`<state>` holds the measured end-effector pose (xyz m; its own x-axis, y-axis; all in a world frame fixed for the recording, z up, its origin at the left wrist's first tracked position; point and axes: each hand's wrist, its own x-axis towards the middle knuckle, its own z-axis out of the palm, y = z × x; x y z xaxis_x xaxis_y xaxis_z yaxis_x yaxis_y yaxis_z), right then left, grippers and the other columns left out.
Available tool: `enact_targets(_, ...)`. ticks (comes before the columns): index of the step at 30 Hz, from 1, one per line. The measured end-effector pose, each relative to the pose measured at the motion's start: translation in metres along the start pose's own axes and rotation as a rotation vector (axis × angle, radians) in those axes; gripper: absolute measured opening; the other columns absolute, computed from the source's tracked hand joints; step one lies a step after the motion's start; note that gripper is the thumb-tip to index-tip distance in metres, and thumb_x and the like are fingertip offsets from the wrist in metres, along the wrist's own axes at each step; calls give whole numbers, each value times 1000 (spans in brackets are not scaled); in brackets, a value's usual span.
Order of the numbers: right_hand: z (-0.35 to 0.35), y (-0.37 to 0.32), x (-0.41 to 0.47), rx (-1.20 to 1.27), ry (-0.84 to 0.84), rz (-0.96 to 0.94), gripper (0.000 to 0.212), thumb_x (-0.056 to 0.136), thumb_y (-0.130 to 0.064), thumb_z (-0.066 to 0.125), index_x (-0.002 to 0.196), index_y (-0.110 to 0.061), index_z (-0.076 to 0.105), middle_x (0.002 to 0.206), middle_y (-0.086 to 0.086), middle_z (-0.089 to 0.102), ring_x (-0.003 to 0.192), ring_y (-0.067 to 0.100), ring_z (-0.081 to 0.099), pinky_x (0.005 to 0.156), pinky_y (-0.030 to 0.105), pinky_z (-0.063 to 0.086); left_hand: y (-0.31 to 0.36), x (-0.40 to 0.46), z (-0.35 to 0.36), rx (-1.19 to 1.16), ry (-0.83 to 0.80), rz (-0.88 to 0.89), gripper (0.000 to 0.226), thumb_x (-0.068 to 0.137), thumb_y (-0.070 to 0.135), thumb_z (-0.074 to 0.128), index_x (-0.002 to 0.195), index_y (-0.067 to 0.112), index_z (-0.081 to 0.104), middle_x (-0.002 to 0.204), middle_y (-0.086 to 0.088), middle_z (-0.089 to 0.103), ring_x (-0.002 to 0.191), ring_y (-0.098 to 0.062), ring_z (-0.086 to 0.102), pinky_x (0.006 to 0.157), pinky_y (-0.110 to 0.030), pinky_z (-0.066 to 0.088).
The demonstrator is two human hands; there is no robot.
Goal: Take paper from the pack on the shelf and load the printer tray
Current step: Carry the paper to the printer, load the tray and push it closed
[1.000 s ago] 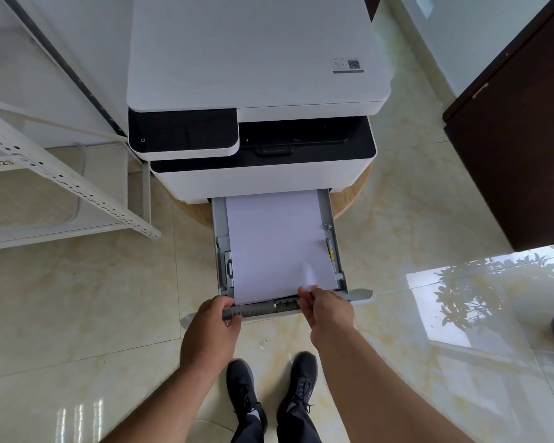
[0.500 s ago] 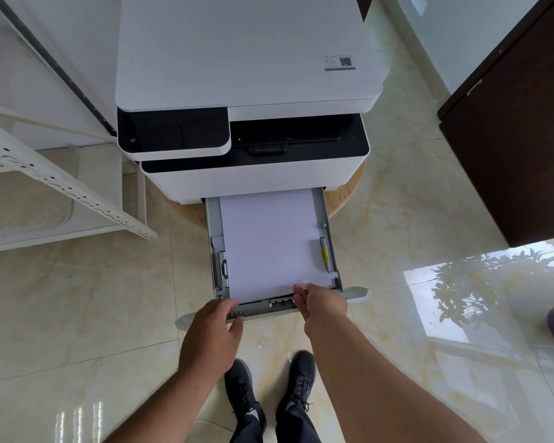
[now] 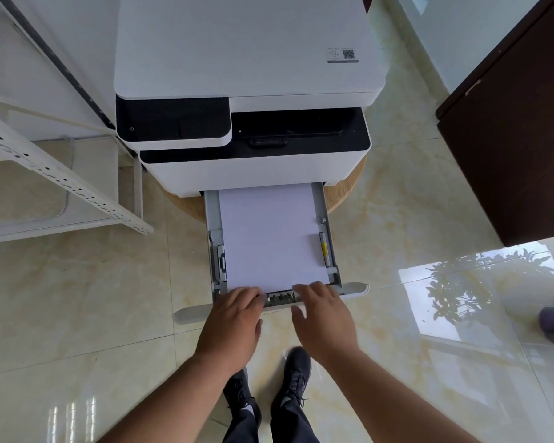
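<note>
Below the printer [image 3: 247, 46], tray [image 3: 330, 219] stands pulled out; paper [image 3: 269, 238] lies flat inside, between the side guides. Left grip [image 3: 234, 324] rests on the tray's front lip, released, fingers nearly straight, tips at the paper's near edge. Right grip [image 3: 325, 318] likewise released, fingers spread, tips touching the front lip. Printer sits on a round wooden stand [image 3: 349, 190].

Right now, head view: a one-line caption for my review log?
Left hand and right hand at the front of the open printer tray, paper lying flat inside.
</note>
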<state>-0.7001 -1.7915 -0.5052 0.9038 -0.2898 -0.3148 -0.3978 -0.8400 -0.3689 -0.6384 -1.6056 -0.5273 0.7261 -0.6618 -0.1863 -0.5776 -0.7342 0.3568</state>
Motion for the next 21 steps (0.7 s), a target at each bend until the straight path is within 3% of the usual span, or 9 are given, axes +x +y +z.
enact_targets(2,12,3,3,-186,-7,-182,41,85,-28,70,125,-24,67,107,0,67,98,28,61,81,39,54,3,9,2,51,-26,24,57,74,15,79,129,17,67,129,0,66,120,-25,61,104,-42,51)
enact_targets(7,20,5,14,-287,20,-248,33,71,-14,76,102,-25,73,90,-1,63,81,26,58,70,37,53,1,23,7,136,-70,29,57,72,7,76,126,19,66,114,0,64,104,-27,60,93,-43,53)
enact_targets(21,19,5,13,-297,7,-276,28,74,-12,76,100,-24,74,84,-1,62,78,26,55,69,38,49,5,18,6,140,-92,6,56,69,5,76,121,22,67,106,1,62,97,-27,60,84,-41,53)
